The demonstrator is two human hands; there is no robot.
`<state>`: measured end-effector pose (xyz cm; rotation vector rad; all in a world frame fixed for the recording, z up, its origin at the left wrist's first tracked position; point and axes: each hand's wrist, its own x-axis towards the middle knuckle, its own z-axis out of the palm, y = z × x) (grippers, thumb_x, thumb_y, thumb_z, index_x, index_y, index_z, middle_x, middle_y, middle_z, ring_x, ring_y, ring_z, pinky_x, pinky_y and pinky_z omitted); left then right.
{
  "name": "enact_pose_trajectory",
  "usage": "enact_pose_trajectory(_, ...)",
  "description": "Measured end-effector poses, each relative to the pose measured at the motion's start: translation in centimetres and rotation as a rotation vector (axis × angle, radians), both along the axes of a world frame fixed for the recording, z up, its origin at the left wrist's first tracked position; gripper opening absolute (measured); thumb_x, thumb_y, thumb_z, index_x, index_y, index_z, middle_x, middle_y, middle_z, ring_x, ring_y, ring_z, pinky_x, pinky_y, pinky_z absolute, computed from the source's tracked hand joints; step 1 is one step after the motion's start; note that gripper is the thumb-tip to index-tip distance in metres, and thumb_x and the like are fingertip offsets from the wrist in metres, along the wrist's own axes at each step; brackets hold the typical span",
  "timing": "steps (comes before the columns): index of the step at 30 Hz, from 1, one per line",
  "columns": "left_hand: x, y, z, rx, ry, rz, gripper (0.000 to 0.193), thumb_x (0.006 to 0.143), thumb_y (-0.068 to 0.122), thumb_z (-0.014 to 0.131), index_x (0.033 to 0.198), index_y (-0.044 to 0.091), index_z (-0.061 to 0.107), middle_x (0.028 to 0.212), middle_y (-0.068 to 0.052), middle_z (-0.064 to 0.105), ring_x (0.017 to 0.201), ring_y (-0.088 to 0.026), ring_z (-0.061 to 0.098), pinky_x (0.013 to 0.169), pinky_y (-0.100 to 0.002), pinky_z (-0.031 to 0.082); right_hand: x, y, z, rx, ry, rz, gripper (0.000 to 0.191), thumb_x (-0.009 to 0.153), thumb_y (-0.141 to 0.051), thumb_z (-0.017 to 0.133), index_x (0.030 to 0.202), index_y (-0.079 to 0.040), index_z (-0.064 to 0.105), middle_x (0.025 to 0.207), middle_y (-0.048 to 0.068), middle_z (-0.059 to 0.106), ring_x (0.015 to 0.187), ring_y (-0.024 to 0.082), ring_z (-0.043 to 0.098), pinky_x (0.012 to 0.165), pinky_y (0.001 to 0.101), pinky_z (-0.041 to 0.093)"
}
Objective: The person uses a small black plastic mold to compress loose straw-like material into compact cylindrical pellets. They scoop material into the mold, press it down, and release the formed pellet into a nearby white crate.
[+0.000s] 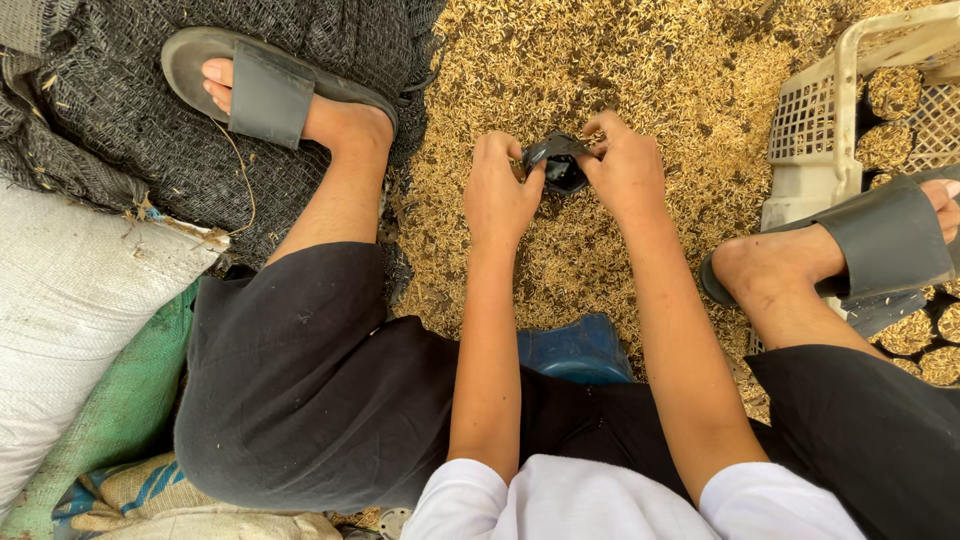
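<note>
Resting between both hands [560,185], black bag [558,165]

Husk-strewn ground [640,70], black netting [110,150] and white sacks [70,300] alongside, in daylight.

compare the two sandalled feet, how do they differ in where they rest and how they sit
The left foot rests on black netting; the right foot rests on the pale plastic crate. The left foot shows its toes and whole sandal; the right foot is cut off at the picture's edge, only a toe tip showing. Both wear dark grey slide sandals with one broad strap, either side of the husk pile.
</note>
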<state>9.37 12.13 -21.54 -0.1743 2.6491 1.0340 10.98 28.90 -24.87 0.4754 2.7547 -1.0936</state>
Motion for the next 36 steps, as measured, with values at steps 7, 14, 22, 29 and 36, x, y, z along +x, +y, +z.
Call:
enact_pose_trajectory(7,0.1,0.3,-2.4,-0.177,0.197,-0.051,0.009,0.086,0.021,0.076,0.091,0.015,0.079,0.093,-0.002,0.070,0.081,-0.019,0.069,0.070,-0.034,0.054,0.0,-0.2,0.9,0.083,0.084,0.054,0.013,0.094,-0.013,0.075,0.107,-0.014,0.075,0.100,0.012,0.073,0.085,0.027,0.071,0.077,0.0414,0.058)
enact_pose_trajectory(14,1.1,1.4,-3.3,-0.078,0.227,-0.049,0.036,0.086,0.001,0.068,0.120,0.012,0.074,0.112,-0.007,0.063,0.080,-0.022,0.070,0.062,-0.035,0.058,0.3,-3.0,-0.5,-0.016,-0.081,0.103,0.033,0.088,-0.011,0.072,0.120,-0.008,0.066,0.104,0.012,0.072,0.098,0.027,0.070,0.084,0.0436,0.056)
enact_pose_trajectory(22,0.7,-1.0,-5.3,-0.123,0.286,-0.081,0.022,0.089,0.000,0.067,0.085,0.021,0.075,0.127,0.000,0.065,0.082,-0.017,0.073,0.062,-0.030,0.059,-0.3,9.7,-3.8,-0.215,0.092,-0.397,0.020,0.103,-0.017,0.066,0.120,-0.009,0.069,0.121,0.009,0.071,0.104,0.024,0.068,0.091,0.0389,0.059)
enact_pose_trajectory(29,-0.6,-3.2,-6.4,-0.077,0.176,0.198,0.039,0.091,-0.004,0.056,0.125,0.009,0.070,0.136,-0.003,0.065,0.098,-0.021,0.074,0.082,-0.033,0.060,-0.5,8.3,-4.1,0.015,0.195,-0.261,0.034,0.101,-0.007,0.061,0.134,-0.004,0.059,0.139,0.016,0.059,0.127,0.030,0.058,0.107,0.0456,0.044)
enact_pose_trajectory(36,-0.9,-4.2,-6.0,0.038,0.235,0.276,0.040,0.091,-0.002,0.054,0.128,0.005,0.068,0.137,-0.011,0.063,0.116,-0.030,0.068,0.097,-0.039,0.056,-3.8,2.0,-4.3,0.447,0.364,0.292,0.042,0.101,-0.004,0.062,0.142,-0.014,0.063,0.148,0.011,0.061,0.136,0.028,0.055,0.115,0.0425,0.042)
